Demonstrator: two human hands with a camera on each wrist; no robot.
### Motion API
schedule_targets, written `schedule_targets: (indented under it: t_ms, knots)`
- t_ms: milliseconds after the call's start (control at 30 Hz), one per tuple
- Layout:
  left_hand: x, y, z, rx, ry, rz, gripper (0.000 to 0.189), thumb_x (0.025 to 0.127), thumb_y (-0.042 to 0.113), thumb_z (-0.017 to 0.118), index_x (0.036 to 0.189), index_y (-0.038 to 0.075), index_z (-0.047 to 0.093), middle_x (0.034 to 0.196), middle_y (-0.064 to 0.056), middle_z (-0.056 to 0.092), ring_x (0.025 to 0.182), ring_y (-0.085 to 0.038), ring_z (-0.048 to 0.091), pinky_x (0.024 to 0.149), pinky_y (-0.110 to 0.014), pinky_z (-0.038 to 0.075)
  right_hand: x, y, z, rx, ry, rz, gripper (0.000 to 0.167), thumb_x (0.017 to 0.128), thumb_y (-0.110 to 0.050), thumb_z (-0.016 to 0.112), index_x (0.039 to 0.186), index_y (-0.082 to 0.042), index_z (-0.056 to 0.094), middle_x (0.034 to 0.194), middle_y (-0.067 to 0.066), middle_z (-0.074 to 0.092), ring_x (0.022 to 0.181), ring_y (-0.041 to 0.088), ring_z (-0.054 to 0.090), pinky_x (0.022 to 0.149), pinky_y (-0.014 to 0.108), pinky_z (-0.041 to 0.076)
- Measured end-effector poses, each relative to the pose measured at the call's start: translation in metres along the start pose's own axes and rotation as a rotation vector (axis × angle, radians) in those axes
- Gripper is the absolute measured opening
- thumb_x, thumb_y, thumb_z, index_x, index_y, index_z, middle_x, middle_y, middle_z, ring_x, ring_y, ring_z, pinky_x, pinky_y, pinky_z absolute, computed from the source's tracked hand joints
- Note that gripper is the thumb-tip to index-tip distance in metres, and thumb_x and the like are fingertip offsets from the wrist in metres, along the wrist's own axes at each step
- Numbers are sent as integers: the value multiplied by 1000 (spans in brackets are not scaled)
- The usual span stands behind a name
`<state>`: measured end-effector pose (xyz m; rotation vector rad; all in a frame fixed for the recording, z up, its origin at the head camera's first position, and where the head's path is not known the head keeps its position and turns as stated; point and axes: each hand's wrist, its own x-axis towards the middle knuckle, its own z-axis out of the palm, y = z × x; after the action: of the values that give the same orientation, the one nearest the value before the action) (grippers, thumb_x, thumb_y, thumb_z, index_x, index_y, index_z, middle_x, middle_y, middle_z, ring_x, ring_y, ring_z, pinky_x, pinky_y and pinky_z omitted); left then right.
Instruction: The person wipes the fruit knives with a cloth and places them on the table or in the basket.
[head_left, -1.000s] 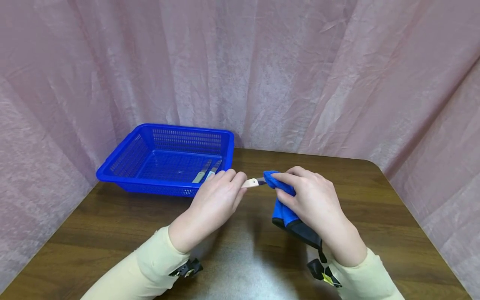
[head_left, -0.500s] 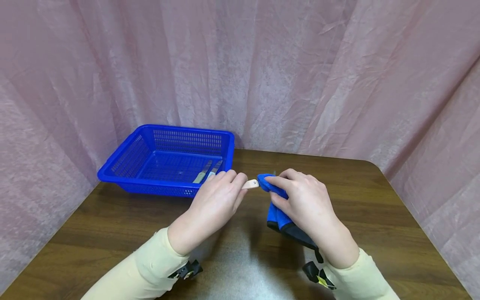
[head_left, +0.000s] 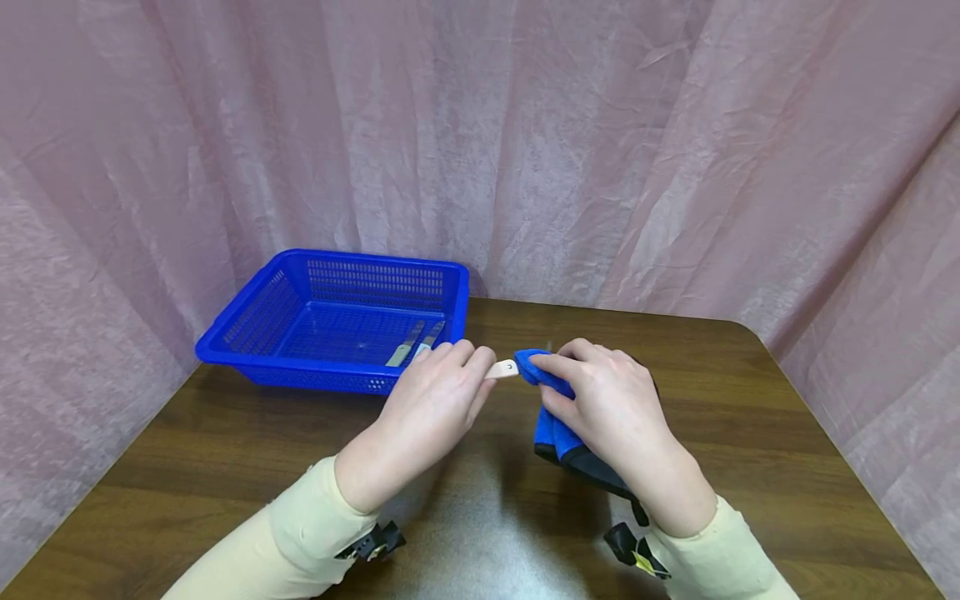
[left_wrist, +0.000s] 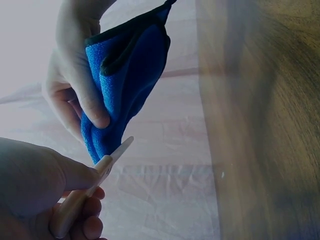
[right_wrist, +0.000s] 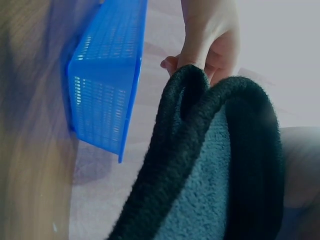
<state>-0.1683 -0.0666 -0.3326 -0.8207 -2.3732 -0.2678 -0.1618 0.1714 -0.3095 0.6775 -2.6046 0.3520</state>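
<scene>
My left hand grips a small knife by its cream handle, which points right above the table. Curled round a folded blue cloth with black edging, my right hand holds it against the blade, right at the handle's end. In the head view the cloth hides most of the blade. From the left wrist, the bare blade shows beside the lower end of the cloth. The right wrist view is largely filled by the cloth's dark edge, with the left hand beyond.
A blue plastic basket stands at the back left of the wooden table. Two knives lie inside it: one with a pale green handle, the other with a light handle, partly behind the left hand. Pink curtains hang behind.
My right hand has slid the cloth left along the blade up to the handle, covering the metal that showed there. During the last half second both hands stay nearly still.
</scene>
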Motion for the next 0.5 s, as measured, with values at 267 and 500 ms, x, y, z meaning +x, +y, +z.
schedule_targets:
  t_ms: [267,500]
  knots:
    - [0,0,-1,7,7,7,14,105,20,77,105,10,66,86,-2,60,73,-26,59,62,-38,44,0,2,0,-1,0,1,36,94,-19,86,129,-22,84,112,5,77,94,30,75,80,50,59]
    - [1,-2,-2,29,22,17,15,105,20,77,103,10,66,85,-2,59,72,-26,59,64,-38,45,0,5,0,3,5,3,36,94,-20,87,130,-21,84,112,5,77,91,29,74,79,50,59]
